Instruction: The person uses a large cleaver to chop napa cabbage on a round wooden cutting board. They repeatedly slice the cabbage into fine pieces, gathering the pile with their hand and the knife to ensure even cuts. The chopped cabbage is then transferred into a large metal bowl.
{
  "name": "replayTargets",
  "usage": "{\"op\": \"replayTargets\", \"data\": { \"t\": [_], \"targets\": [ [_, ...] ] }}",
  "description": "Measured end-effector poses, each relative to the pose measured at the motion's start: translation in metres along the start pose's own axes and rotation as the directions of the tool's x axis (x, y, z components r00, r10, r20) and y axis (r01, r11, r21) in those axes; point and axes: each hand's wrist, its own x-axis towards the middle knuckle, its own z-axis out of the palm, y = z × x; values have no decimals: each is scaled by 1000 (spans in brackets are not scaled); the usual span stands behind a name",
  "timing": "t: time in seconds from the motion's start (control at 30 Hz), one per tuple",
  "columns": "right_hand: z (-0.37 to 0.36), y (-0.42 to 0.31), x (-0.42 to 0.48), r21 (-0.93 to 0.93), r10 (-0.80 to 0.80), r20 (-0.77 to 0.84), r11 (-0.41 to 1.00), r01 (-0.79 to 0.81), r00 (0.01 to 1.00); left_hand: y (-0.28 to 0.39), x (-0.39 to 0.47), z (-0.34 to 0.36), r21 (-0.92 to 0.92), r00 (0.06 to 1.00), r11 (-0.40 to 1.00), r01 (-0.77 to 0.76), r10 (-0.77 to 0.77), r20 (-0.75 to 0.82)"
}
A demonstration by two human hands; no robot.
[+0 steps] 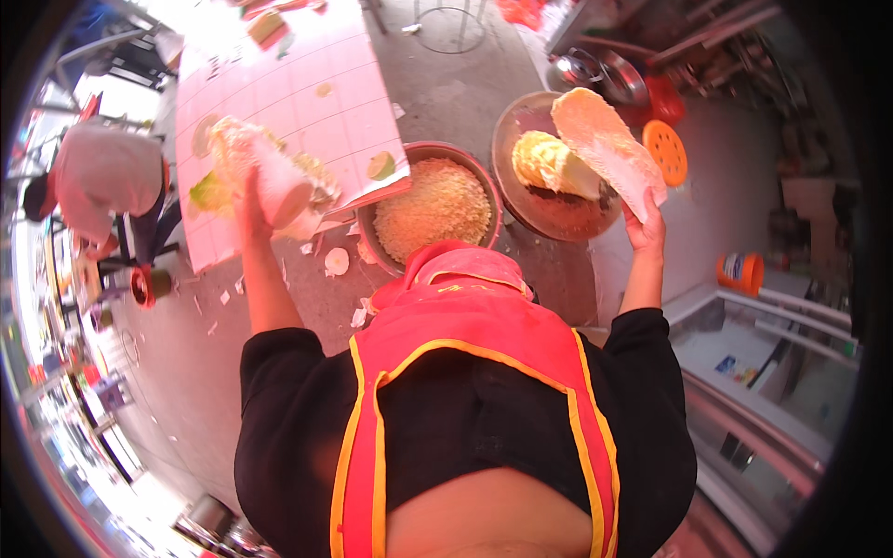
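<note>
My left hand [252, 208] grips a pale piece of napa cabbage [275, 183] over the near part of a pink covered table [293, 77]. A yellow-green leaf [208, 194] shows beside that hand. My right hand [647, 224] holds a long napa cabbage leaf [605, 136] by its white base, the frilled end pointing away from me. The leaf partly overlaps a round board or tray [530, 115], on which lies a yellowish cabbage head [548, 164]. Between my hands stands a basin [497, 230] heaped with finely chopped pale food [432, 209].
Cabbage scraps [336, 261] litter the floor. A person [111, 174] is bent over at the left. To the right are an orange perforated stool top [665, 153], an orange bucket [741, 273] and a glass-topped chest freezer [760, 342]. Metal pots [621, 77] stand behind the board.
</note>
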Motion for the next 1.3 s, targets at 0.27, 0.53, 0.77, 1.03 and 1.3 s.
{"op": "replayTargets", "data": {
  "t": [0.27,0.53,0.77,1.03,1.3],
  "targets": [
    [-85,11,-19,-71,186,-110,978,-195,976,-16,69,-2,440,977,898,12,83,-198],
    [-119,65,108,-281,259,-10,926,-251,966,2,-15,96,911,628,-206,358,775,-71],
    [-101,124,141,-695,29,-67,716,-68,997,-173,-141,345,728,717,-1,-686,172,676],
    [-102,132,147,-907,-131,-17,419,40,991,-349,-117,440,497,709,-546,-674,-291,642],
    [-115,143,153,-890,-248,54,427,159,967,-392,-87,373,595,717,-410,-691,-281,638]
  ]
}}
